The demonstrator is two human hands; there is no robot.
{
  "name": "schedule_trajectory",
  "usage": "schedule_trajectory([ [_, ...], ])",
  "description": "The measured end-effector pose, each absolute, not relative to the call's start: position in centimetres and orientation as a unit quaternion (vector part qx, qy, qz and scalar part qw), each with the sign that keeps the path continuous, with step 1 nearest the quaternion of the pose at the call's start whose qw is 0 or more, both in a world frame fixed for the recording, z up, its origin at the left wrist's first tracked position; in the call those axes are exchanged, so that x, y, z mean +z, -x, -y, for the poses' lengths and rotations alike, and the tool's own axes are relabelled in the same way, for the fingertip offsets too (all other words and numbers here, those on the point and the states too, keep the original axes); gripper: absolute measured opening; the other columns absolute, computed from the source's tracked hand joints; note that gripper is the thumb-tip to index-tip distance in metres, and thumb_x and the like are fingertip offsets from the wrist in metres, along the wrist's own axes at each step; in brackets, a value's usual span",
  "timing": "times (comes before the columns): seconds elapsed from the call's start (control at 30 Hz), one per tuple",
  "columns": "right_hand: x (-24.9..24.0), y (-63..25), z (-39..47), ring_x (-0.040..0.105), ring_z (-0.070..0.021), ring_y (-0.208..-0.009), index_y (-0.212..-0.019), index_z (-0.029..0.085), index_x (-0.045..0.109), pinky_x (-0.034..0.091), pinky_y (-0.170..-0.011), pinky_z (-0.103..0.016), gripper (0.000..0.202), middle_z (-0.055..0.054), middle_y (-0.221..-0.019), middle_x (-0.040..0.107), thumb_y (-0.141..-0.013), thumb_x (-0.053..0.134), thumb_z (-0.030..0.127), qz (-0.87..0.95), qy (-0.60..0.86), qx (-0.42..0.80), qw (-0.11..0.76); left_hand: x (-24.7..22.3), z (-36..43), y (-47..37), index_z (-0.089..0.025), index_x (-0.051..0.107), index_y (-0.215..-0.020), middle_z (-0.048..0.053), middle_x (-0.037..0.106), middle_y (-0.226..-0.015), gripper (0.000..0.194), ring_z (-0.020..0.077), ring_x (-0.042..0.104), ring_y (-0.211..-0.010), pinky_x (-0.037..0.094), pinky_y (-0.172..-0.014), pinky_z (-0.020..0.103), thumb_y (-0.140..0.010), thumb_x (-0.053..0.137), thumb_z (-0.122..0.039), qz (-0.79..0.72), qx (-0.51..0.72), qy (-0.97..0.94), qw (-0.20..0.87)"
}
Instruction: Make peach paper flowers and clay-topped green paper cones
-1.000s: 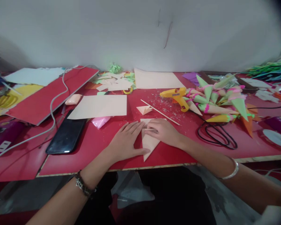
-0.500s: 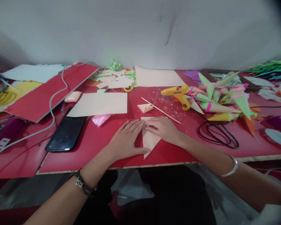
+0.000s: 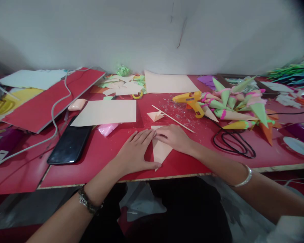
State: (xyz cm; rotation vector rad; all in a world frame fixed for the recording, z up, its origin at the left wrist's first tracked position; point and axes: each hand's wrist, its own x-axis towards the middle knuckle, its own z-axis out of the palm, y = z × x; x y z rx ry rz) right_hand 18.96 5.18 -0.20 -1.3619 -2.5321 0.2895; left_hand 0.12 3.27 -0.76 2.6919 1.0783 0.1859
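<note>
A folded cream paper (image 3: 162,151) lies near the front edge of the red table, tapering to a point towards me. My left hand (image 3: 138,152) rests flat along its left side, thumb spread onto the lower tip and fingertips at the upper left corner. Bent over the paper's upper part, my right hand (image 3: 174,137) has its fingers pressed together on the same corner, beside the left fingertips. Just beyond the hands are a small folded cream piece (image 3: 155,116) and a thin stick (image 3: 173,118).
A yellow glue gun (image 3: 190,100) with a black cable lies right of centre, beside a pile of paper cones (image 3: 234,104). To the left are a cream sheet (image 3: 106,112), a phone (image 3: 70,143) and a red board (image 3: 53,101). Paper scraps (image 3: 124,86) lie at the back.
The whole view has shifted slightly. Both hands stay at the same upper corner of the folded paper, with hardly any movement.
</note>
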Motion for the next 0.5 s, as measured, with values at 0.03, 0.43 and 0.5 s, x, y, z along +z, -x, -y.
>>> schedule_trajectory([
  [0.03, -0.2, -18.9, -5.2, 0.056, -0.0147, -0.075, -0.082, 0.017, 0.06, 0.03, -0.06, -0.023, 0.023, -0.003, -0.082, 0.065, -0.087, 0.042, 0.031, 0.869, 0.468, 0.101, 0.125, -0.7, -3.2, -0.1, -0.014, 0.011, -0.137, 0.012, 0.023, -0.142, 0.096, 0.0271, 0.022, -0.129, 0.015, -0.106, 0.042, -0.065, 0.036, -0.073, -0.37, 0.062, -0.919, 0.119],
  [0.43, -0.3, -18.9, -5.1, 0.042, -0.0109, -0.06, -0.059, 0.017, 0.045, 0.024, -0.053, -0.023, 0.026, 0.001, -0.061, 0.048, -0.083, 0.044, 0.026, 0.862, 0.476, 0.08, 0.156, -0.2, -0.9, 0.2, -0.015, 0.017, -0.136, 0.01, 0.025, -0.142, 0.074, 0.0245, 0.021, -0.13, 0.016, -0.107, 0.041, -0.077, 0.038, -0.056, -0.376, 0.064, -0.919, 0.101],
  [0.5, -0.5, -18.8, -5.2, 0.042, -0.011, -0.06, -0.058, 0.017, 0.044, 0.024, -0.054, -0.023, 0.027, 0.001, -0.061, 0.047, -0.083, 0.044, 0.027, 0.857, 0.48, 0.09, 0.166, -0.1, -0.5, 0.1, -0.017, 0.022, -0.134, 0.008, 0.028, -0.14, 0.065, 0.0226, 0.023, -0.129, 0.016, -0.107, 0.041, -0.081, 0.036, -0.052, -0.37, 0.064, -0.922, 0.098],
])
